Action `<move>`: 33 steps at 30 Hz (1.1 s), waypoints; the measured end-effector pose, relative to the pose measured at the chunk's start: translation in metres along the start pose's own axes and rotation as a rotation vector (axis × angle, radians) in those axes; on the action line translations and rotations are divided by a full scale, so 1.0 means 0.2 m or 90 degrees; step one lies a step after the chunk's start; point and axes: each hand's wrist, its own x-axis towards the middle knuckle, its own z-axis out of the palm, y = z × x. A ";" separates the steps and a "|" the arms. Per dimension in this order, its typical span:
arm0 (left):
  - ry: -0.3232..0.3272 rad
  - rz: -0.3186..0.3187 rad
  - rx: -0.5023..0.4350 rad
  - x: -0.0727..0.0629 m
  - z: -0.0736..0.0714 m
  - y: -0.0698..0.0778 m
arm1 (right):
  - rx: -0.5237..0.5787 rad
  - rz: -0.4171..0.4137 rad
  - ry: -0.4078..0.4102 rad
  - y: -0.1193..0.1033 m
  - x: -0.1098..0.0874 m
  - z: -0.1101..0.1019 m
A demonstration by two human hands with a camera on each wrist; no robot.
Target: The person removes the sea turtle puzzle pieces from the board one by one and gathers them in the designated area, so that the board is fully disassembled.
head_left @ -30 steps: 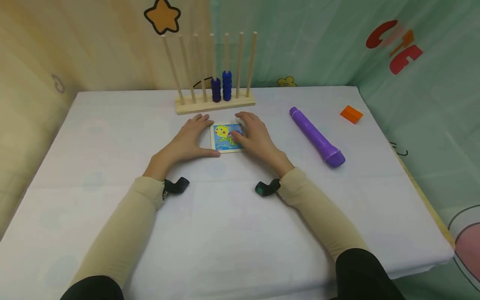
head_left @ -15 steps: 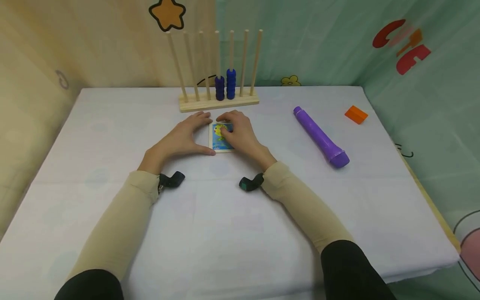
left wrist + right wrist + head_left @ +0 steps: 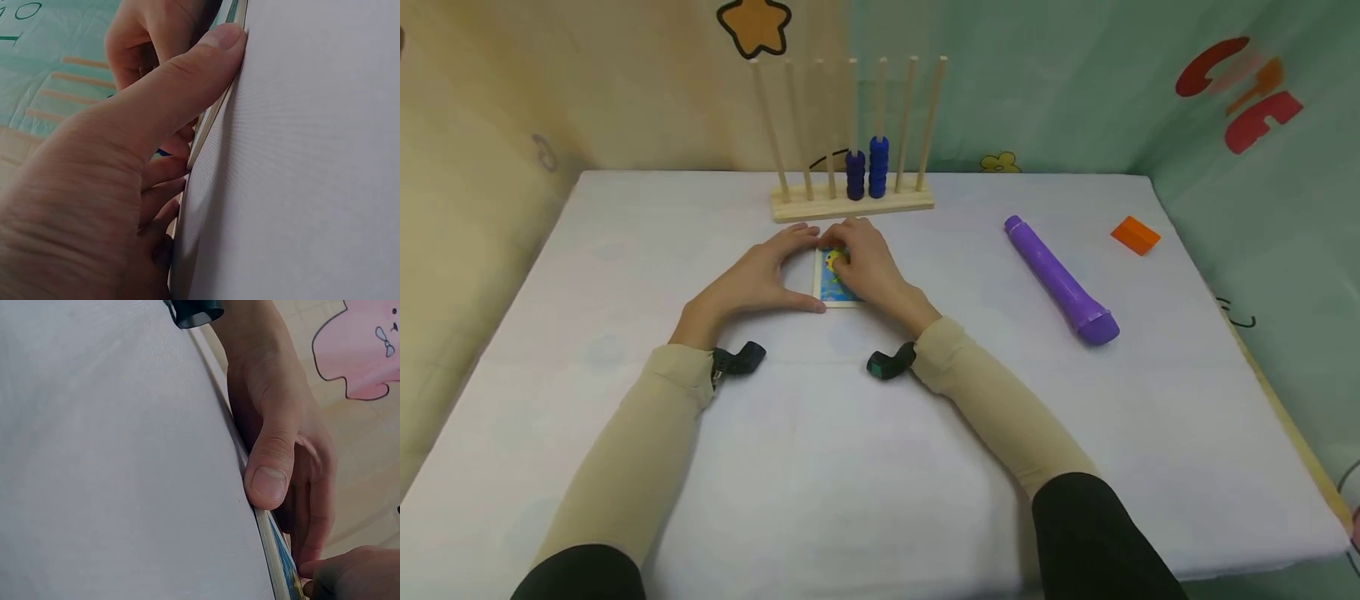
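Note:
A small wooden-framed picture board [image 3: 835, 292] with a yellow creature on blue lies near the table's middle, its right part hidden under my right hand. My left hand [image 3: 752, 279] spans the board's left side, fingers at the far corner and thumb at the near corner. In the right wrist view, the left thumb [image 3: 270, 484] presses at the board's pale wooden edge [image 3: 270, 544]. My right hand [image 3: 874, 271] bends over the board, thumb and index fingertips close together on the picture; I cannot tell if they pinch anything.
Behind the hands stands a wooden counting rack [image 3: 850, 207] with upright rods, two carrying blue beads [image 3: 877, 167]. To the right lie a purple microphone-shaped stick [image 3: 1060, 279] and an orange block [image 3: 1136, 236]. White cloth [image 3: 820, 467] covers the table.
My right hand has moved left from the board's right edge further over the picture. The board and my left hand have shifted slightly left relative to the rack. The head view has turned right.

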 end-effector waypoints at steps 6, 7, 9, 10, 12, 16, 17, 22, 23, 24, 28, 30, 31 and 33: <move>-0.002 -0.002 0.005 0.01 -0.03 0.01 | -0.028 -0.033 0.023 0.01 0.01 0.02; -0.002 -0.004 0.005 0.01 -0.03 0.01 | -0.030 -0.039 0.026 0.02 0.01 0.03; -0.002 -0.004 0.003 0.01 -0.03 0.01 | -0.035 -0.046 0.028 0.02 0.00 0.03; -0.002 -0.002 -0.001 0.01 -0.03 0.01 | -0.035 -0.046 0.029 0.02 0.00 0.04; -0.002 0.004 -0.007 0.01 -0.03 0.00 | -0.037 -0.045 0.030 0.03 0.00 0.04; 0.013 0.016 -0.016 0.01 -0.01 -0.01 | -0.043 -0.052 0.034 0.04 0.00 0.05; 0.015 0.017 -0.018 0.01 0.00 -0.01 | -0.046 -0.054 0.035 0.05 0.00 0.05; 0.019 0.020 -0.015 0.01 0.01 -0.01 | -0.067 -0.068 0.035 0.06 0.00 0.07; 0.019 0.020 -0.011 0.01 0.01 -0.01 | -0.074 -0.072 0.034 0.06 0.00 0.07; 0.021 0.022 -0.007 0.01 0.00 -0.01 | -0.079 -0.073 0.030 0.06 0.01 0.07; 0.022 0.026 0.001 0.02 0.00 0.00 | -0.086 -0.063 0.000 0.06 0.04 0.06; 0.018 0.026 0.002 0.02 0.00 -0.01 | -0.081 -0.050 -0.014 0.06 0.04 0.06; 0.016 0.023 0.003 0.02 0.00 -0.01 | -0.076 -0.046 -0.018 0.07 0.04 0.06; 0.010 0.018 0.008 0.03 0.00 -0.02 | -0.063 -0.040 -0.020 0.07 0.05 0.07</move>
